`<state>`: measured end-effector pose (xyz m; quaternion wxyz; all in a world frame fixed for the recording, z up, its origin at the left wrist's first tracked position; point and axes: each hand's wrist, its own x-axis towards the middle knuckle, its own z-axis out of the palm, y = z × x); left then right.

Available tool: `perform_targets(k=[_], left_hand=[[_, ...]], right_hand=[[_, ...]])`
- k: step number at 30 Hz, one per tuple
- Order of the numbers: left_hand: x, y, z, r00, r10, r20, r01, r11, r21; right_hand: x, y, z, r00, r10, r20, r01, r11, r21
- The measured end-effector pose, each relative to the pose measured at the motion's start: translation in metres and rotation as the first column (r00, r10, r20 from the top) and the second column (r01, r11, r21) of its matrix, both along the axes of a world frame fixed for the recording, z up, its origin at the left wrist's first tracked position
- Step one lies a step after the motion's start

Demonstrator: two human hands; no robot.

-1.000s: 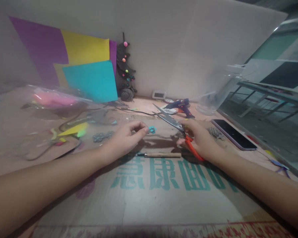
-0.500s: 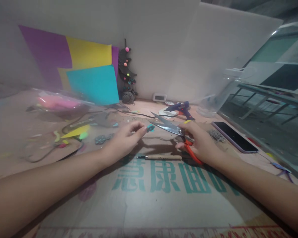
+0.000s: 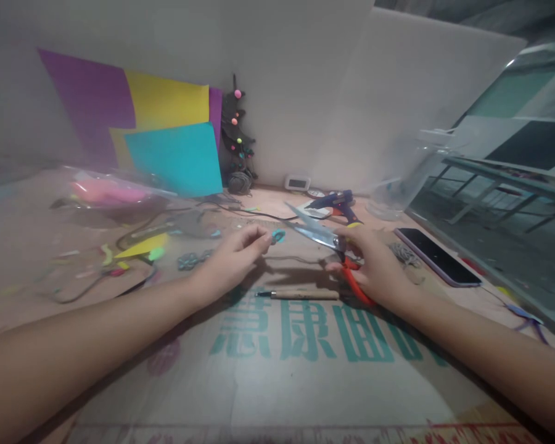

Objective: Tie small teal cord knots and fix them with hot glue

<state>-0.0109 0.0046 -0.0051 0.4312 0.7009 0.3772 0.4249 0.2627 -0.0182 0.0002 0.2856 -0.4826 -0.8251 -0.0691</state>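
My left hand [image 3: 240, 253] pinches a small teal piece [image 3: 278, 235] with a darker grey part, too small to identify. Around the orange handles of a pair of scissors [image 3: 321, 234] is my right hand [image 3: 370, 262]. The blades point left and upward, just right of the teal piece and apart from it; a narrow gap shows between them. Below both hands, a wooden-handled carving tool [image 3: 303, 295] lies across the printed board [image 3: 277, 382], its dark tip to the left.
Behind the hands lie a blue glue gun [image 3: 337, 200] and a small white display [image 3: 297, 182]. A phone [image 3: 437, 256] rests at right. Coloured sheets [image 3: 173, 160] and a dark decoration with beads [image 3: 238, 135] lean at the back. Scraps and a plastic bag [image 3: 111, 191] lie left.
The scissors have moved slightly right, away from the teal piece, and their blades look closer together. My left hand has barely moved.
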Motion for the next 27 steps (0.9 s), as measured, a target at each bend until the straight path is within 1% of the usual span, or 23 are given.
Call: perform_targets(k=[2, 4, 5, 7, 9, 11, 15, 20, 24, 27], left_hand=[[0.0, 0.0, -0.001, 1.0, -0.027, 0.016, 0.028, 0.998, -0.053], [0.001, -0.002, -0.001, 1.0, -0.015, -0.011, 0.015, 0.999, -0.041], [0.001, -0.004, 0.0, 0.999, -0.003, -0.035, 0.003, 1.0, -0.004], [0.0, -0.007, 0.001, 0.995, 0.032, -0.095, -0.021, 0.992, 0.121], [-0.001, -0.007, 0.003, 0.988, 0.061, -0.139, -0.024, 0.968, 0.251], [-0.003, -0.007, 0.004, 0.982, 0.088, -0.169, -0.03, 0.947, 0.319], [-0.004, -0.005, 0.004, 0.972, 0.118, -0.205, -0.047, 0.946, 0.322], [-0.004, -0.007, 0.005, 0.961, 0.157, -0.226, -0.069, 0.933, 0.352], [-0.003, -0.01, 0.008, 0.961, 0.153, -0.232, -0.054, 0.921, 0.385], [-0.002, -0.01, 0.007, 0.964, 0.147, -0.221, -0.059, 0.93, 0.362]], right_hand=[[-0.002, -0.005, 0.001, 0.996, 0.049, 0.075, -0.054, 0.997, 0.061], [-0.004, -0.007, 0.002, 0.99, 0.083, 0.118, -0.097, 0.988, 0.119], [-0.005, -0.008, 0.001, 0.988, 0.089, 0.13, -0.107, 0.984, 0.139], [-0.005, -0.007, 0.001, 0.986, 0.086, 0.146, -0.109, 0.982, 0.157], [-0.004, -0.006, 0.0, 0.983, 0.074, 0.168, -0.103, 0.98, 0.17], [-0.003, -0.004, -0.001, 0.979, 0.063, 0.194, -0.102, 0.975, 0.198], [-0.002, -0.003, -0.002, 0.973, 0.048, 0.224, -0.105, 0.963, 0.248], [-0.003, -0.002, -0.002, 0.974, 0.032, 0.223, -0.084, 0.971, 0.225], [-0.003, -0.002, -0.001, 0.975, 0.035, 0.219, -0.084, 0.973, 0.216], [-0.003, -0.002, -0.001, 0.978, 0.039, 0.205, -0.079, 0.979, 0.19]])
